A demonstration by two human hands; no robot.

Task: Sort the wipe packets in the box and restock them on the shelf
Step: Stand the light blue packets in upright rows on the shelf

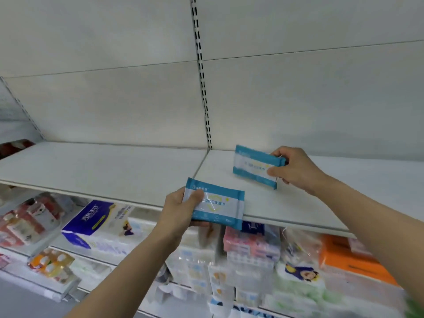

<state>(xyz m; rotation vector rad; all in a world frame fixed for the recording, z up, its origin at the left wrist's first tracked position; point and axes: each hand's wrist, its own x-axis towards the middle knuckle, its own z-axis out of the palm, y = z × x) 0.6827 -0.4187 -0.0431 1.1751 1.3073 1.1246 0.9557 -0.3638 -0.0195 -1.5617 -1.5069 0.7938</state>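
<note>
On the shelf (114, 164), your right hand (296, 168) holds one wipe packet (252, 166) over its right part; your left hand (181, 210) holds another packet (218, 205) at its front edge, tissue packs (96, 226) below

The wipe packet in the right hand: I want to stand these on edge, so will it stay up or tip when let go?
The wipe packet looks thin and stands on its long edge on the shelf, so it would probably tip once the right hand lets go. Its film wrapper looks glossy, so it may slide on the smooth shelf. It appears soft and light, pinched by fingertips alone.
</note>
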